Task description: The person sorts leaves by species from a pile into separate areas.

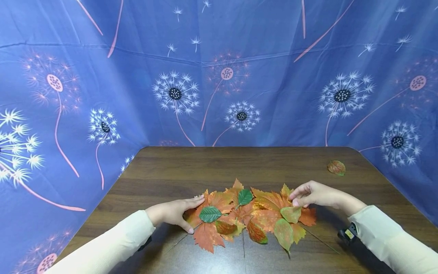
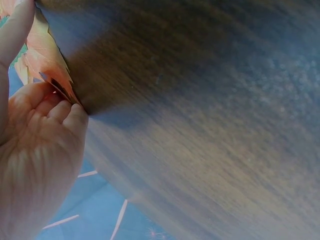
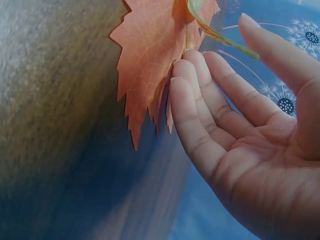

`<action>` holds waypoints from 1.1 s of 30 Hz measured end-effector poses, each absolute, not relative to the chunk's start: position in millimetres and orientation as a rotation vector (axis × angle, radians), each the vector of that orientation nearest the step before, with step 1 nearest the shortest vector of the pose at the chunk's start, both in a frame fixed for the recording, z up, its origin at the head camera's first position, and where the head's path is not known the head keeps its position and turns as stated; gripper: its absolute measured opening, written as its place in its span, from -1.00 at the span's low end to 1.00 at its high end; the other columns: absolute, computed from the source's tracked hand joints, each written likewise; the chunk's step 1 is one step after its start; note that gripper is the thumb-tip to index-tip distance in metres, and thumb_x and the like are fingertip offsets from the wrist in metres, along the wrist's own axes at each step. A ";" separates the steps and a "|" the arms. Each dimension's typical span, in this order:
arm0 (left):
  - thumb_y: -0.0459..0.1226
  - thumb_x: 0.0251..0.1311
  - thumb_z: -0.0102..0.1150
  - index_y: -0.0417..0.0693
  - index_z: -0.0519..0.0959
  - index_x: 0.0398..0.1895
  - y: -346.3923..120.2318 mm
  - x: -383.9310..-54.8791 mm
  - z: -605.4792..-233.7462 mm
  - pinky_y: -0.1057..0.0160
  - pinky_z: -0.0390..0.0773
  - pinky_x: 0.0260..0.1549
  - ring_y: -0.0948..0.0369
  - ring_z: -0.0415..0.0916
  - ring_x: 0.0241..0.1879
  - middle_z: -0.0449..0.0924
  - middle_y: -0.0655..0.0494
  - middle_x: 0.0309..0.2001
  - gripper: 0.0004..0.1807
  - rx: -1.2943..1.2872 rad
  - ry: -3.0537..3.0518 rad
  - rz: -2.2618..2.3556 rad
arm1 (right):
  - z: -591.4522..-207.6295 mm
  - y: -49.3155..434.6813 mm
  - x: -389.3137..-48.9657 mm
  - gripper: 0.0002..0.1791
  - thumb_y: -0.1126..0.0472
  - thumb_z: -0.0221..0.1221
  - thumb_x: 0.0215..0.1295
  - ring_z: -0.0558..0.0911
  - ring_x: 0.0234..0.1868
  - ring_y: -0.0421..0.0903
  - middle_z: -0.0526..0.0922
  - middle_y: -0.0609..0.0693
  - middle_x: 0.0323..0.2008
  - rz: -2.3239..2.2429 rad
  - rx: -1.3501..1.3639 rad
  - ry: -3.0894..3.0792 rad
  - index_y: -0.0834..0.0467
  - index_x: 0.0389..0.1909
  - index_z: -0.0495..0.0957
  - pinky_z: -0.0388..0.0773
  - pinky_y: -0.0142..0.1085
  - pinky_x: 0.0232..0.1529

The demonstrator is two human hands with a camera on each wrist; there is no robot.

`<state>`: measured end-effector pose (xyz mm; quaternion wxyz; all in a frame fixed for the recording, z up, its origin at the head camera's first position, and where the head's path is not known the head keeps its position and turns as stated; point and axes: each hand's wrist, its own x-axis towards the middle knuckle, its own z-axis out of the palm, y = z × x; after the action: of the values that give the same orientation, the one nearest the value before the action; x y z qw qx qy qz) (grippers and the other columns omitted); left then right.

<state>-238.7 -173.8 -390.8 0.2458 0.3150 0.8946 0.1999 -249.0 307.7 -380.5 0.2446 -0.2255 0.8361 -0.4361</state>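
A row of overlapping orange maple-shaped leaves [image 1: 208, 236] lies on the table, with smaller leaves on top. My left hand [image 1: 176, 214] touches the row's left end, thumb spread from the fingers; in the left wrist view its fingertips rest at an orange leaf's edge. At the right end is my right hand [image 1: 316, 195], beside a yellow-green leaf [image 1: 291, 214]. The right wrist view shows its fingertips against an orange leaf [image 3: 145, 60], the thumb apart from them and a green stem [image 3: 235, 46] reaching the thumb. Two dark green leaves [image 1: 210, 214] lie on the row.
One red-green leaf [image 1: 336, 168] lies alone toward the table's back right. Thin stems [image 1: 321, 241] stick out from the row toward the front. Behind the brown wooden table [image 1: 191, 167] hangs a blue dandelion-print cloth [image 1: 280, 95].
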 end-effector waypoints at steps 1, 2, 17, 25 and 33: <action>-0.10 -0.07 0.48 -0.07 0.04 0.53 -173.8 -238.7 -390.8 -0.20 0.03 0.39 -0.06 -0.09 0.52 -0.06 -0.05 0.54 0.12 0.860 2.442 0.545 | -380.9 307.8 -248.9 -0.53 0.23 0.23 0.29 0.64 -0.24 -0.25 0.66 0.32 -0.09 -1.199 -0.611 2.274 0.53 0.06 0.48 0.61 -0.27 -0.24; -0.10 -0.07 0.48 -0.07 0.04 0.53 -173.8 -238.8 -390.9 -0.20 0.03 0.39 -0.06 -0.09 0.52 -0.06 -0.06 0.54 0.12 0.860 2.443 0.545 | -381.1 307.8 -248.7 -0.53 0.24 0.23 0.29 0.64 -0.24 -0.24 0.66 0.32 -0.09 -1.204 -0.606 2.268 0.54 0.06 0.48 0.61 -0.27 -0.24; -0.11 -0.09 0.49 -0.09 0.04 0.53 -173.5 -238.0 -390.4 -0.18 0.04 0.39 -0.06 -0.08 0.52 -0.06 -0.06 0.54 0.12 0.870 2.448 0.545 | -386.2 306.1 -244.0 -0.71 0.36 0.23 0.23 0.62 -0.54 -0.23 0.69 0.14 -0.42 -1.263 -0.630 2.155 0.55 -0.17 0.54 0.63 -0.30 -0.47; -0.12 -0.08 0.48 -0.10 0.04 0.53 -173.0 -237.0 -390.7 -0.18 0.04 0.39 -0.06 -0.07 0.51 -0.05 -0.08 0.54 0.12 0.882 2.453 0.535 | -392.1 304.0 -243.3 -0.74 0.38 0.21 0.23 0.64 -0.52 -0.20 0.68 0.17 -0.40 -1.264 -0.623 2.171 0.53 -0.17 0.55 0.65 -0.30 -0.46; -0.12 -0.08 0.48 -0.09 0.04 0.53 -173.2 -236.7 -390.8 -0.19 0.05 0.39 -0.06 -0.08 0.51 -0.06 -0.07 0.54 0.12 0.868 2.452 0.541 | -391.0 304.4 -244.3 -0.73 0.35 0.22 0.25 0.64 -0.55 -0.24 0.71 0.14 -0.42 -1.255 -0.620 2.204 0.52 -0.16 0.59 0.65 -0.31 -0.47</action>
<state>-236.7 -173.2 -390.8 0.2403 0.3171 0.8959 0.1977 -244.3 304.4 -391.0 0.2623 -0.2292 0.8146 -0.4639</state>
